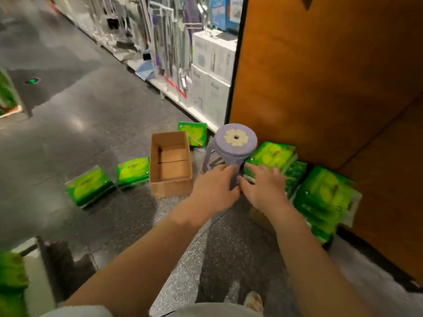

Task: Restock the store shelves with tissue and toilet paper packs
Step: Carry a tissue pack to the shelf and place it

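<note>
Several green tissue packs lie on the dark floor. One stack [272,154] leans by a purple stool [235,138]; a bigger stack [325,191] stands against the wooden panel at right. Single packs lie at left [89,186], beside the box [132,168] and behind it [193,132]. My left hand [215,186] reaches forward, its fingers straight against the stool's near leg. My right hand [263,186] has spread fingers over the lower edge of the stack by the stool, thumb toward the leg. Neither hand holds a pack.
An empty open cardboard box [170,186] stands just left of the stool. A tall brown wooden panel [320,76] fills the right side. Shelves with hanging goods and white boxes [212,65] line the aisle behind. More green packs [11,275] sit at the bottom left.
</note>
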